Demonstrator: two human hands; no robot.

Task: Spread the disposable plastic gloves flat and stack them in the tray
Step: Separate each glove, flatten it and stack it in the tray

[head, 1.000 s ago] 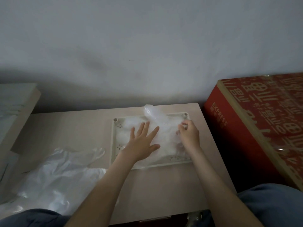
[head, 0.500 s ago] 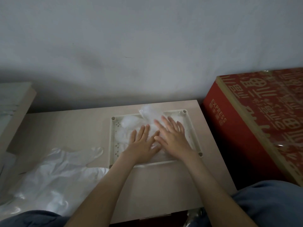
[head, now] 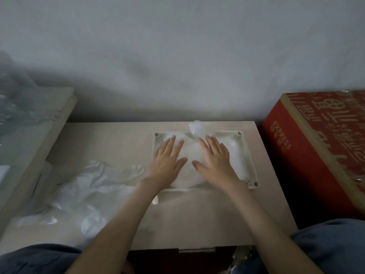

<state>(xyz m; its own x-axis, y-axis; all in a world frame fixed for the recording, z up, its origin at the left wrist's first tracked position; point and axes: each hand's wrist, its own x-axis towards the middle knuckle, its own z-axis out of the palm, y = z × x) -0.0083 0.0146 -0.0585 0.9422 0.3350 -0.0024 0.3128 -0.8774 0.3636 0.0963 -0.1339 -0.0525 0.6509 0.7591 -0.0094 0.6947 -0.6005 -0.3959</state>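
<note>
Since half a second ago your two hands have slid apart: they were pressed side by side in the middle of the tray, and now a strip of plastic shows between them. Your left hand (head: 167,161) lies palm down with straight, spread fingers on the left part of the tray (head: 249,155), and your right hand (head: 215,161) lies the same way just right of centre; neither hand grasps anything, both only press flat. Under them sits the stacked gloves (head: 189,149), a cloudy, clear layer that fills most of the pale rectangular tray. One puffed glove tip (head: 197,127) pokes up over the tray's far rim. The tray rests on the far right part of a light wooden table (head: 197,214). To the left of the tray, on the same table, lies a loose pile of gloves (head: 88,194), crumpled and unsorted, reaching up to your left forearm. A red cardboard box (head: 316,155) printed with "EXPRESS" stands to the right of the table.
</note>
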